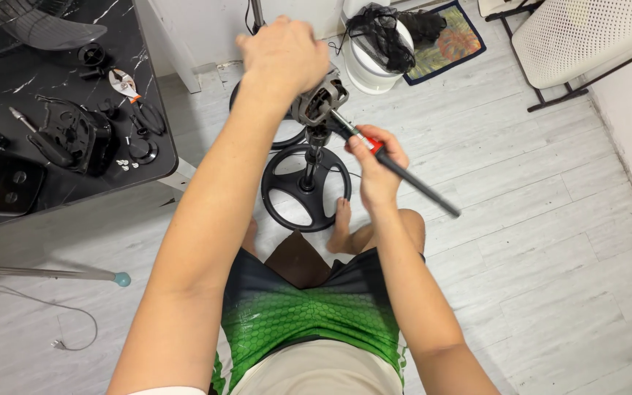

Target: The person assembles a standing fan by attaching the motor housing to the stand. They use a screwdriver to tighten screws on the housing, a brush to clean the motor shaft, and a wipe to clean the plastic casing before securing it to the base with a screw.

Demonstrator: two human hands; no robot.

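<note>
My left hand (283, 55) is closed over the top of a bare fan motor (321, 101) that stands on a black pole above a round black base (306, 187). My right hand (377, 162) grips a long tool (396, 164) with a red and black body. Its metal tip touches the side of the motor, and its black handle sticks out toward the lower right. The base rests on the floor between my bare feet.
A black marble-pattern table (159, 110) at left carries pliers (129, 86), a black fan housing (74, 135), small screws and a fan grille (38, 25). A white bin with black netting (378, 47), a mat and a white chair (587, 36) stand farther back.
</note>
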